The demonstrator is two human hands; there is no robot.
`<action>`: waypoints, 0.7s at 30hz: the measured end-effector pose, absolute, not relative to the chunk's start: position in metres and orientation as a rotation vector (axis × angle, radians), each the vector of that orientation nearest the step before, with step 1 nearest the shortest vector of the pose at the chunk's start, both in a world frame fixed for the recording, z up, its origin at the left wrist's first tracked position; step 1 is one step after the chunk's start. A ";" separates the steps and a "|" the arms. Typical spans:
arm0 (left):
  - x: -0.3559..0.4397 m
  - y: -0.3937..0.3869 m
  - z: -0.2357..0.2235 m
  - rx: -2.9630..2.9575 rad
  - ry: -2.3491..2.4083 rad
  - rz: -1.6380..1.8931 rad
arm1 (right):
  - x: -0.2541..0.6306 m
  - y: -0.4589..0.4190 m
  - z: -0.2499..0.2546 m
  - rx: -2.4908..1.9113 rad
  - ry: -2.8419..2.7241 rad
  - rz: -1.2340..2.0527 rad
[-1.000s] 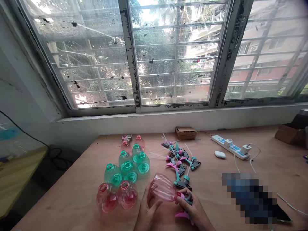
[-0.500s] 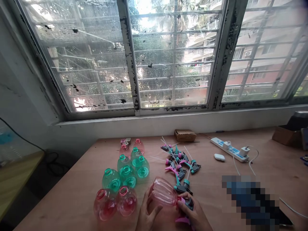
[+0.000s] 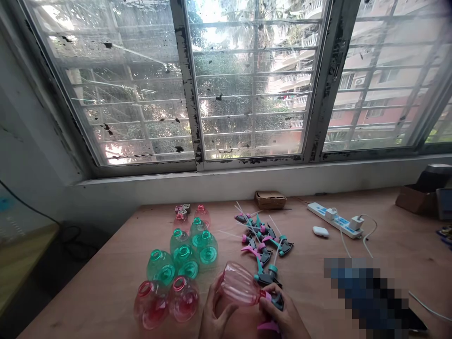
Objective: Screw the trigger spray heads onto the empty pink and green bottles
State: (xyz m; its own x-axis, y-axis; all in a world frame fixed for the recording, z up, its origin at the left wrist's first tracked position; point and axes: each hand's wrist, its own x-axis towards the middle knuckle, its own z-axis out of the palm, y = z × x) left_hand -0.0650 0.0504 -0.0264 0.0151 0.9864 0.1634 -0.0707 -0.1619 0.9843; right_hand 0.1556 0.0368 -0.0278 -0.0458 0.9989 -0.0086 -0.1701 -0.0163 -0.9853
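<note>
You were in a plain indoor room, either a home or a small workroom; the view did not settle which. Past the far edge of your wooden table (image 3: 102, 287) ran a wide window (image 3: 226, 80) with a worn, blotched frame (image 3: 189, 94) and bars, and outside stood trees and a building with balconies (image 3: 291, 84), much like housing. A power strip (image 3: 339, 221) with plugged-in chargers lay to the far right, giving a household look, whereas the grouped red and green bottles (image 3: 184, 256) and loose spray heads (image 3: 286, 247) nearer you suggested handwork at a bench.
</note>
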 end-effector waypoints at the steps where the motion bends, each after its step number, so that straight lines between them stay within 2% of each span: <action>1: -0.064 0.050 -0.028 1.286 1.064 1.363 | 0.156 0.038 -0.030 -1.074 -1.104 1.321; 7: -0.055 0.048 -0.033 1.147 1.068 1.520 | 0.148 0.040 -0.039 -1.063 -1.173 1.197; 21: -0.057 0.051 -0.030 1.250 1.125 1.495 | 0.148 0.044 -0.036 -1.018 -1.171 1.226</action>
State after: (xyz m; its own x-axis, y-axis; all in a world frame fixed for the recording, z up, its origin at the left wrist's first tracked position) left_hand -0.0567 0.0511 -0.0300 -0.1262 0.9691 0.2120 -0.0648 -0.2213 0.9730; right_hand 0.1478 0.0435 -0.0357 -0.0255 0.9948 0.0987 -0.1443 0.0940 -0.9851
